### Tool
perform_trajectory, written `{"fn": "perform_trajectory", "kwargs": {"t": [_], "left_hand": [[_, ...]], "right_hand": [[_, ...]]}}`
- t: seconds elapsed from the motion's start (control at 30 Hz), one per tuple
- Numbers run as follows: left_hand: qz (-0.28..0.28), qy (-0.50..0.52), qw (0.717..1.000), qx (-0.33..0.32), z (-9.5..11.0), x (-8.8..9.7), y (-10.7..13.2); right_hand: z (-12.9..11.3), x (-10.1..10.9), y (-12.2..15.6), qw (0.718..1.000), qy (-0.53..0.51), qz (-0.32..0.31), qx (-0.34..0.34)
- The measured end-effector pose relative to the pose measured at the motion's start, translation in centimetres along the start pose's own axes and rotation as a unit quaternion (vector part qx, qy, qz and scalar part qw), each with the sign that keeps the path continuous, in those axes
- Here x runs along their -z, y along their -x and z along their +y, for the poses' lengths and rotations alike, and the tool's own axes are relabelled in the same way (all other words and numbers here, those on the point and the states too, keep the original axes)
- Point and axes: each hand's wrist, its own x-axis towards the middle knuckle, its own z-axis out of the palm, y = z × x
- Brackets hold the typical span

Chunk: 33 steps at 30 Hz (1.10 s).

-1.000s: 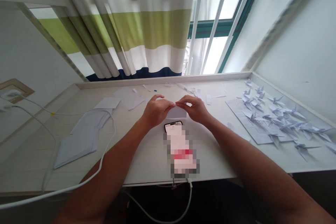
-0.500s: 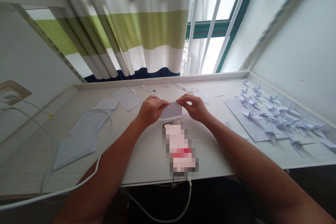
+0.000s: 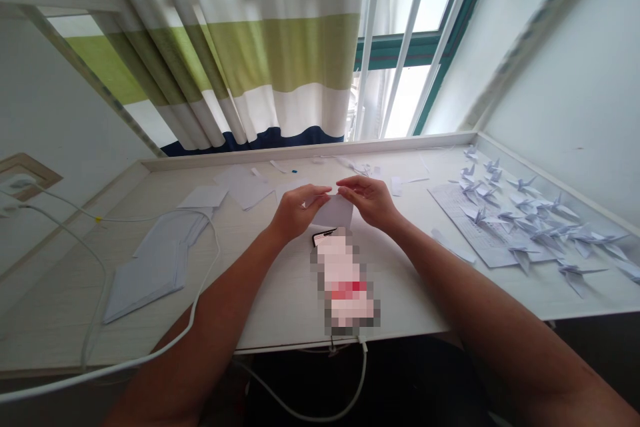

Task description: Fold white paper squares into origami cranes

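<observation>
White paper [image 3: 334,211] hung pinched between both hands, its upper edge caught by the fingertips of the left hand [image 3: 299,212] and the right hand [image 3: 370,201], which were closed on it from either side. Just below it lay a phone [image 3: 323,237], partly covered by a blurred item [image 3: 345,283]. Farther right, paper cranes [image 3: 545,230] sat on and around a printed sheet [image 3: 483,243]. To the left, a paper stack [image 3: 145,280] lay on the desk [image 3: 280,300], just beside a white cable [image 3: 209,283].
</observation>
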Motion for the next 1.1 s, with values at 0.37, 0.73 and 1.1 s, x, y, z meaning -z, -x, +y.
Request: {"fn": "perform_trajectory", "kwargs": {"t": [0.37,0.73,1.1], "left_hand": [[0.102,0.195,0.963,0.153,0.7,-0.2,-0.5],[0.062,0.335,0.898,0.278,0.3,-0.1,-0.6],[0.071,0.274,0.93,0.236,-0.3,0.5,-0.7]], "right_hand": [[-0.5,0.0,-0.1,0.981,-0.16,-0.031,-0.102],[-1.3,0.2,0.0,0.973,-0.202,-0.012,-0.11],[-1.2,0.4,-0.2,0.979,-0.179,0.026,-0.094]]}}
